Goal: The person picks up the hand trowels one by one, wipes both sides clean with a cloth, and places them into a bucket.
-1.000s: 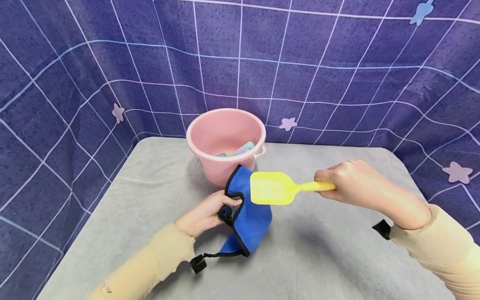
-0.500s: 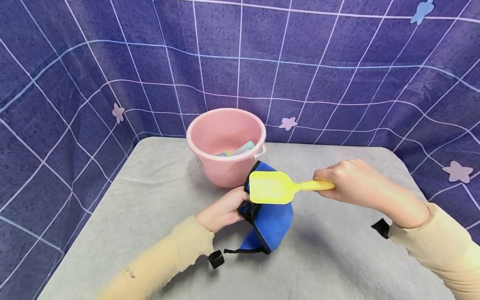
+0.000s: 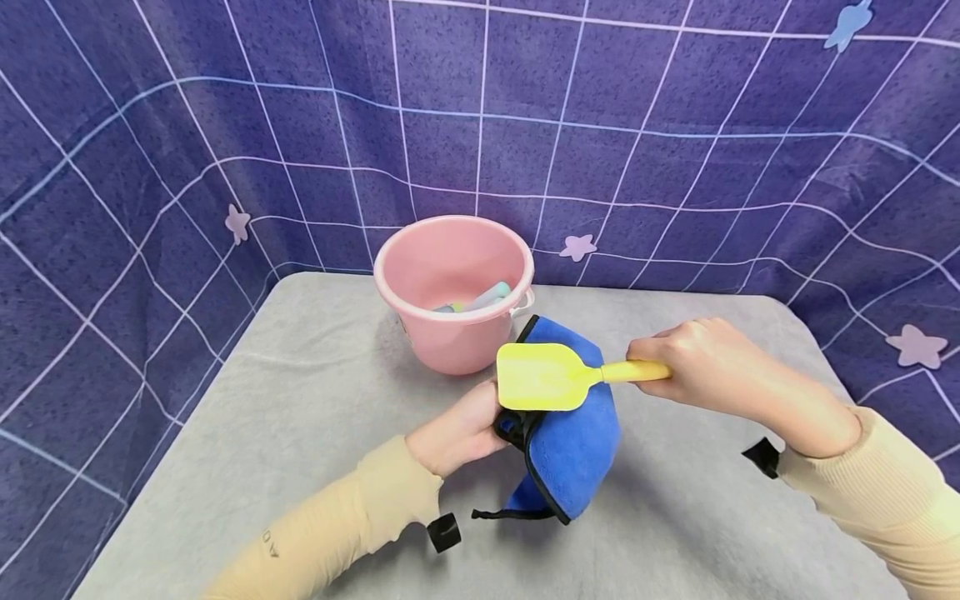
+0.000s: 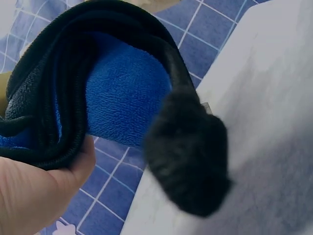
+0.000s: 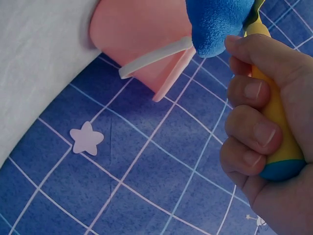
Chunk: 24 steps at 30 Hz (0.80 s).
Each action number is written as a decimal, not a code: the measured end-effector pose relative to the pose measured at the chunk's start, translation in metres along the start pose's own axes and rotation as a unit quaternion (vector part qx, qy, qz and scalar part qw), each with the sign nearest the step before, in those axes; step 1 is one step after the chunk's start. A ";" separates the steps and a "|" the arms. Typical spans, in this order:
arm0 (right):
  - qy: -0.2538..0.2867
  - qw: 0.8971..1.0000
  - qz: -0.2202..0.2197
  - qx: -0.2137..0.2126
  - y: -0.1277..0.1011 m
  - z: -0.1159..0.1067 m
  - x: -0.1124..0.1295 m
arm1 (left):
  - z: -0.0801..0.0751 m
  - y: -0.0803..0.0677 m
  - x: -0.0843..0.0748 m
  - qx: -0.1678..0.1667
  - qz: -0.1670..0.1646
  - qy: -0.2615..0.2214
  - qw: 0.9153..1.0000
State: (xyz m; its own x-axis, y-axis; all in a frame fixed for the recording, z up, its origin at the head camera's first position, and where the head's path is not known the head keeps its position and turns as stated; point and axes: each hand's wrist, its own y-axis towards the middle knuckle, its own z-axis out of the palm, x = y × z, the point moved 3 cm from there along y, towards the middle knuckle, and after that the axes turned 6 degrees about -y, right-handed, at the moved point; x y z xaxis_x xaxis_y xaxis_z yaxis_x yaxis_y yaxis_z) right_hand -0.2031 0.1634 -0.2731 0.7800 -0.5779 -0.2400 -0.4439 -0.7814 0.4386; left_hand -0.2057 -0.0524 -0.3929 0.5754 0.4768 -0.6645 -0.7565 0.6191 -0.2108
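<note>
My right hand (image 3: 697, 365) grips the yellow handle of a toy shovel (image 3: 543, 377), its blade pointing left. In the right wrist view the fingers curl round the handle (image 5: 288, 142), which ends in a teal cap. A blue cloth (image 3: 576, 454) with black edging is bunched in my left hand (image 3: 461, 427). The cloth hangs beneath and behind the shovel blade, which overlaps it in the head view. The left wrist view shows the cloth (image 4: 127, 88) folded in a loop, the thumb against its black border. The left fingertips are hidden behind cloth and blade.
A pink bucket (image 3: 450, 340) with a white handle stands behind the cloth, holding a pale teal object (image 3: 491, 294) and other items. Grey fabric (image 3: 315, 367) covers the table. A purple gridded curtain (image 3: 637, 125) with star shapes hangs round the back and sides.
My left hand has moved right with the cloth, bringing it under the shovel blade and further out past its far side. The right hand and shovel have barely moved.
</note>
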 end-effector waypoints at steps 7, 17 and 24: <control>0.009 1.000 -0.007 -0.010 0.001 -0.001 0.002 | 0.005 -0.007 0.000 -0.003 -0.003 -0.007 1.000; 0.019 1.000 -0.011 -0.015 0.005 -0.001 0.004 | 0.005 -0.015 -0.004 -0.026 0.008 -0.006 1.000; 0.019 1.000 -0.010 -0.008 0.006 -0.001 0.005 | -0.001 -0.021 -0.008 -0.021 0.025 0.021 0.999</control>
State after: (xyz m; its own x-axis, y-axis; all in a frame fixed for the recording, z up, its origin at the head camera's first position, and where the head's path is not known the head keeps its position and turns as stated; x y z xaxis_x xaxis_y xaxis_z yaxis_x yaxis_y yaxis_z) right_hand -0.2013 0.1562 -0.2713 0.8051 -0.5520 -0.2170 -0.4208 -0.7894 0.4470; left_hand -0.1949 -0.0701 -0.3838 0.5241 0.4793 -0.7040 -0.7963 0.5689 -0.2055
